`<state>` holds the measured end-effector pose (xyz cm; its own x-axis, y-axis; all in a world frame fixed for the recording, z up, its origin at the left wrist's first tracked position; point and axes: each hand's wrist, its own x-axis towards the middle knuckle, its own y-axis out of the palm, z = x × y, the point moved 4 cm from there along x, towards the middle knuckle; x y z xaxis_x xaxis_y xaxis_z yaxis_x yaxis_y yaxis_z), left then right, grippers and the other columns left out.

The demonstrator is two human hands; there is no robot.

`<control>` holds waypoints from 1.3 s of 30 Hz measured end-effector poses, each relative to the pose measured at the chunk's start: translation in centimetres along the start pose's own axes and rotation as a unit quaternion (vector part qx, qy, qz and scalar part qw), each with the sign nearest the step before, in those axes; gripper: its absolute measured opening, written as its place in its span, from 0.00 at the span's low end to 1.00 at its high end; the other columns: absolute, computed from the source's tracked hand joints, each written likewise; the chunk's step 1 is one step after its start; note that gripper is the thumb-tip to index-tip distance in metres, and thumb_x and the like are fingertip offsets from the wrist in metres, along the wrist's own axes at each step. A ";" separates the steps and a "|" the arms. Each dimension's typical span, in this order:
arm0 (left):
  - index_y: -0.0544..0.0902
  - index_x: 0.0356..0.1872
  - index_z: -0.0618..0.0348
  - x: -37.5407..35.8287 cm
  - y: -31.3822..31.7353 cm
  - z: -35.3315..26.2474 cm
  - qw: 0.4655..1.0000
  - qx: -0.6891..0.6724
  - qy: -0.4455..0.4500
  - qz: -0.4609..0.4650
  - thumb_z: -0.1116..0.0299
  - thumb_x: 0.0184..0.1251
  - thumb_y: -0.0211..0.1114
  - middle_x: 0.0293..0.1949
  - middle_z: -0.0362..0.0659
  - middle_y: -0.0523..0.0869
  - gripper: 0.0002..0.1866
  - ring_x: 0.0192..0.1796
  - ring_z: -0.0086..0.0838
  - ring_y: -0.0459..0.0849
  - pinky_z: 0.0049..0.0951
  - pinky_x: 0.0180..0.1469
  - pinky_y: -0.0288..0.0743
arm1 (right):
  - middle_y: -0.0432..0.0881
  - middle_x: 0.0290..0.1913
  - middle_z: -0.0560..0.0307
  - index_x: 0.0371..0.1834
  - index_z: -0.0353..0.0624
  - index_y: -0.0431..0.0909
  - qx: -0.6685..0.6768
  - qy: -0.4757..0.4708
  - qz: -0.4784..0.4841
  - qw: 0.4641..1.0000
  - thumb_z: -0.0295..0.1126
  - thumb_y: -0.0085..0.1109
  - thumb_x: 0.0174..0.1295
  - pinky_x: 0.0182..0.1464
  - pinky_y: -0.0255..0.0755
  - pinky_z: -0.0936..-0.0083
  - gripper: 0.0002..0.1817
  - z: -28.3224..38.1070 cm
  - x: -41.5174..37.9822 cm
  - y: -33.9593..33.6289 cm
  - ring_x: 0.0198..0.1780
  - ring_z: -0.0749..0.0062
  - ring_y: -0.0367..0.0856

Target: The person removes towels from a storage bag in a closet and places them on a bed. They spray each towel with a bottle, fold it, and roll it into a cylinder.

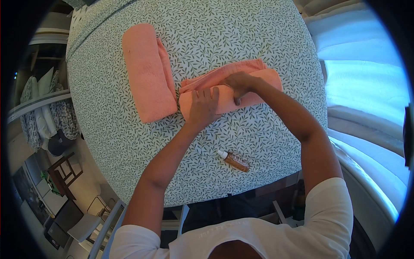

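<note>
A rolled peach towel [267, 82] lies crosswise on the bed, with a loose folded layer along its far side. Fingers of my left hand [205, 108] curve over the roll near its left end. Further right, my right hand [240, 85] grips the same roll, its thumb on the near side and its fingers partly hidden behind the far side. A second rolled peach towel [148, 77] rests to the left, lengthwise, untouched by either hand. Nearer to me, a small bottle of amber liquid with a white cap [236, 161] lies on its side.
The bed [241, 30] has a pale cover with green leaf print. Bright curtains [362, 82] hang on the right. On the left are a mirrored sliding door [41, 103], a wooden chair [64, 172] and another seat [84, 226].
</note>
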<state>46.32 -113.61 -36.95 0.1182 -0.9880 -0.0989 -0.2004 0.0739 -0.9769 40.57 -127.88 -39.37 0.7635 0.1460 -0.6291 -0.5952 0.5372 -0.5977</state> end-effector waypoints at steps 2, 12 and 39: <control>0.66 0.55 0.62 0.2 0.4 1.1 0.997 -0.069 0.038 -0.001 0.48 0.28 0.77 0.42 0.50 0.74 0.49 0.47 0.40 0.76 0.47 0.52 0.67 | 0.76 0.51 0.47 0.59 0.45 0.68 0.021 0.001 0.026 0.999 0.39 0.75 0.19 0.53 0.68 0.58 0.51 0.4 0.4 0.7 0.56 0.55 0.73; 0.68 0.60 0.55 5.0 -2.0 5.6 0.941 -0.273 0.027 0.197 0.52 0.36 0.75 0.51 0.45 0.78 0.45 0.54 0.38 0.76 0.36 0.53 0.71 | 0.59 0.66 0.49 0.68 0.44 0.55 -0.022 0.011 -0.075 0.997 0.53 0.78 0.13 0.64 0.54 0.50 0.69 -0.8 3.2 -3.0 0.67 0.52 0.57; 0.56 0.59 0.67 -1.8 -3.2 19.6 0.764 -0.321 -0.555 -0.070 0.49 0.30 0.79 0.56 0.62 0.66 0.56 0.56 0.51 0.72 0.41 0.54 0.71 | 0.75 0.53 0.46 0.59 0.33 0.66 0.522 0.007 -0.105 0.846 0.18 0.65 0.17 0.58 0.68 0.70 0.50 -2.9 3.4 -13.9 0.55 0.60 0.72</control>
<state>65.80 -109.44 -37.38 0.8628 -0.2302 -0.4501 -0.5042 -0.4562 -0.7333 50.70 -137.28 -34.64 0.8179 -0.0501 -0.5732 0.1050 0.9925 0.0632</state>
